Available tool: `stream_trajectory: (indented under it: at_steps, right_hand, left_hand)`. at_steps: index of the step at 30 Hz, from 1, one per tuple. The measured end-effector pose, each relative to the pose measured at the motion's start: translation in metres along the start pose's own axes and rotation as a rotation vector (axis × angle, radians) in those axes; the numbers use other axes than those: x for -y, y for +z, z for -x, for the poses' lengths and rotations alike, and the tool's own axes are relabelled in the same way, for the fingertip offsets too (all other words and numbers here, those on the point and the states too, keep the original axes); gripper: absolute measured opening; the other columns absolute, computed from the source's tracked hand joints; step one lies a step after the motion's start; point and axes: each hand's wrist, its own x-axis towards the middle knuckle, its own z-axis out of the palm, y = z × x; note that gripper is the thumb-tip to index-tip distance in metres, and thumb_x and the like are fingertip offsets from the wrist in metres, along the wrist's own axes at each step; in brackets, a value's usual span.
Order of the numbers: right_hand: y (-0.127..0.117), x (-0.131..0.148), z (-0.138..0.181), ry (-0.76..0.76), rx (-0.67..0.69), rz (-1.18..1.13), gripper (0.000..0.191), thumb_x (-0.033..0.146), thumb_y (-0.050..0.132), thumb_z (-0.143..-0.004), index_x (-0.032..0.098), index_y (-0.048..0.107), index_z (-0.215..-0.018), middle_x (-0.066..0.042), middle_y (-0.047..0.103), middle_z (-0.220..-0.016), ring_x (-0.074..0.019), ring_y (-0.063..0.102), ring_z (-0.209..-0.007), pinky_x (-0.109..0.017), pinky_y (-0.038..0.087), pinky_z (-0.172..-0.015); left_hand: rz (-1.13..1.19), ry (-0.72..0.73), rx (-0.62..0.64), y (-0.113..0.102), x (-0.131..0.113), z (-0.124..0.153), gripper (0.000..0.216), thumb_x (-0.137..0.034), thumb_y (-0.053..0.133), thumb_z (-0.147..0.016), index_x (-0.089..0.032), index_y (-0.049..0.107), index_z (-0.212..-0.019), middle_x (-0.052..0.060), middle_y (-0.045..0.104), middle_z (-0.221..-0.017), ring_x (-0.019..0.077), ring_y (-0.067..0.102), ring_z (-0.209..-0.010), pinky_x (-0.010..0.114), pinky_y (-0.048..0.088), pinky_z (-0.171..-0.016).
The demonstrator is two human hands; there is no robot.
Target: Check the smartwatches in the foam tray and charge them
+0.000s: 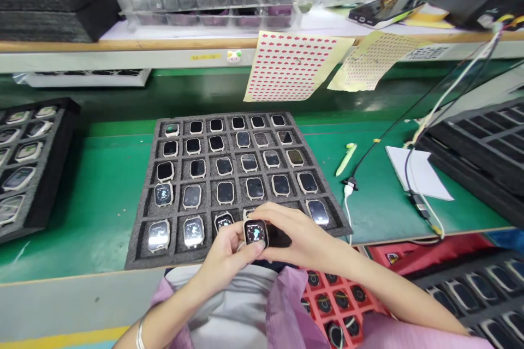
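A smartwatch case (256,232) with a lit screen and no visible strap is held between both my hands, over the front edge of a dark grey foam tray (137,240). My left hand (229,248) grips it from the left, with the thumb on the lower part of the screen. From the right, my right hand (292,232) closes its fingers and thumb round the top and right side. Rows of similar watches fill the tray's pockets; those near my left hand, such as the watch (194,231), have lit screens, while most others are dark.
More watches lie in a foam tray (61,174) at the left. At the right are a green pen (346,159), cables (347,191), white paper (421,172) and stacked black foam trays (483,158). Arrow sticker sheets (297,65) hang from the shelf. Below sits a red tray (339,283).
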Motion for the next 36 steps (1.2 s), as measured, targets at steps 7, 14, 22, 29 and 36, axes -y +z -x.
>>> stream_trajectory:
  at_steps: [7, 14, 22, 29, 36]
  right_hand:
    - [-0.001, -0.001, 0.002, -0.016, 0.0, 0.036, 0.043, 0.032, 0.066, -0.086, 0.018, 0.048, -0.124, -0.008, 0.057, -0.114, -0.0194, 0.056, -0.103, -0.033, 0.048, -0.087]
    - [0.0, -0.001, 0.004, -0.038, -0.036, 0.044, 0.04, 0.032, 0.064, -0.087, 0.018, 0.049, -0.122, -0.009, 0.057, -0.112, -0.0203, 0.056, -0.103, -0.034, 0.048, -0.087]
    - [-0.001, -0.002, 0.008, -0.012, -0.028, 0.069, 0.041, 0.03, 0.065, -0.086, 0.018, 0.05, -0.123, -0.011, 0.051, -0.116, -0.022, 0.052, -0.107, -0.037, 0.048, -0.09]
    - [0.0, -0.002, 0.011, -0.012, -0.062, 0.095, 0.039, 0.031, 0.065, -0.085, 0.018, 0.053, -0.12, -0.011, 0.051, -0.112, -0.0225, 0.052, -0.105, -0.038, 0.049, -0.087]
    - [0.005, -0.006, 0.014, -0.053, -0.109, 0.107, 0.038, 0.032, 0.064, -0.086, 0.016, 0.054, -0.119, -0.011, 0.053, -0.11, -0.0229, 0.051, -0.103, -0.039, 0.048, -0.088]
  left_hand:
    - [0.007, 0.004, -0.014, 0.001, -0.002, 0.002, 0.022, -0.032, 0.069, -0.077, -0.012, 0.063, -0.084, 0.002, 0.057, -0.074, 0.0135, 0.049, -0.069, 0.023, 0.042, -0.063]
    - [-0.075, 0.064, -0.053, 0.003, -0.001, 0.001, 0.02, -0.029, 0.068, -0.078, -0.012, 0.065, -0.086, 0.003, 0.064, -0.079, 0.0163, 0.055, -0.075, 0.025, 0.043, -0.071]
    - [-0.155, 0.086, -0.039, 0.004, 0.003, 0.002, 0.021, -0.029, 0.066, -0.08, -0.013, 0.065, -0.092, 0.005, 0.065, -0.085, 0.0184, 0.056, -0.08, 0.026, 0.044, -0.073]
    - [-0.188, 0.051, -0.019, 0.005, 0.001, 0.002, 0.023, -0.031, 0.064, -0.081, -0.013, 0.065, -0.094, 0.005, 0.066, -0.087, 0.0195, 0.056, -0.081, 0.027, 0.044, -0.074]
    - [-0.213, 0.042, -0.007, 0.007, 0.004, 0.001, 0.024, -0.03, 0.062, -0.083, -0.012, 0.065, -0.099, 0.006, 0.067, -0.093, 0.0208, 0.057, -0.087, 0.029, 0.044, -0.079]
